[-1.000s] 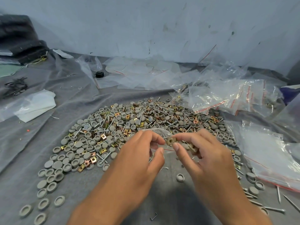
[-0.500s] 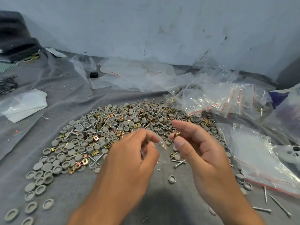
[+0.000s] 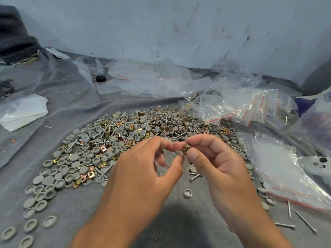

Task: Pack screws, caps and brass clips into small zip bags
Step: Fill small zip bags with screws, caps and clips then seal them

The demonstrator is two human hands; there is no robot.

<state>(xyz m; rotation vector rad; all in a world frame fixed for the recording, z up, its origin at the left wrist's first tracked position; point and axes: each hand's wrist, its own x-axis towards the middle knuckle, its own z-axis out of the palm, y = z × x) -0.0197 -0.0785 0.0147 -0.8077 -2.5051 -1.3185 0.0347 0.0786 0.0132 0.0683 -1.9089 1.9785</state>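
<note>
Grey cloth-covered worktop [image 3: 59, 203], spread beneath everything to stop small parts rolling away. Across its middle, one broad mixed heap [image 3: 129, 140] of grey caps, screws and brass clips, within easy reach of both hands for picking. To the right and behind, a loose pile of clear zip bags [image 3: 247, 106] with red seal strips, some already carrying hardware, presumably set aside as finished. At the right edge, flat empty bags [image 3: 279, 169], apparently stock for refilling. At the left, folded white plastic sheeting [image 3: 23, 111]. Near the back, a small black object [image 3: 100, 78], kind not discernible.

Left hand [image 3: 143, 178]: thumb and forefinger curled round the mouth of a small clear zip bag [image 3: 163, 158], evidently kept open as a target; bag outline faint, contents not discernible. Right hand [image 3: 215, 161]: thumb and fingers pinching a brass clip [image 3: 186, 149] at the fingertips, right at the bag mouth and touching or nearly touching the left forefinger. Probable step in hand: dropping the clip into the bag. Fine pinch grip suited to so small a part.

A few stray screws [image 3: 195, 177] and a lone cap [image 3: 187, 193] on the cloth below the hands.

No brand, label or legible writing anywhere.
</note>
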